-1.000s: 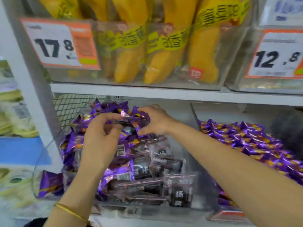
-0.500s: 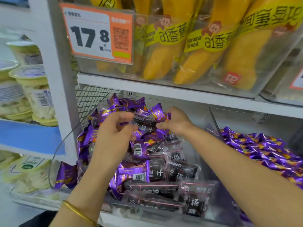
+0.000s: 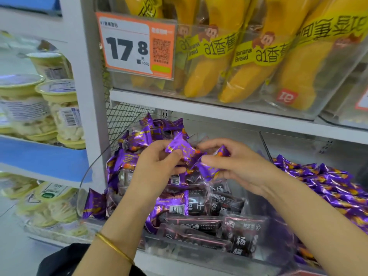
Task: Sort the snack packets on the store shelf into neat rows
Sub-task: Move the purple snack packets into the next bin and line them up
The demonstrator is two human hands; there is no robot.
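A clear plastic bin [image 3: 93,172] on the lower shelf holds a heap of purple snack packets [image 3: 127,162] at the back and dark clear-wrapped packets [image 3: 237,228] at the front. Above the heap my left hand [image 3: 157,166] pinches a purple packet [image 3: 181,149] by its end. My right hand [image 3: 237,164] grips other purple packets [image 3: 209,170] just beside it; how many I cannot tell. The two hands nearly touch over the middle of the bin.
A second bin to the right holds more purple packets [image 3: 326,184]. The shelf above carries yellow banana bread packs [image 3: 235,56] behind a 17.8 price tag [image 3: 135,46]. Left of the white upright [image 3: 87,96] stand clear tubs with yellow lids [image 3: 59,108].
Both hands have lifted purple packets off the heap and drawn them nearer to me. The camera has moved closer and turned a little left.
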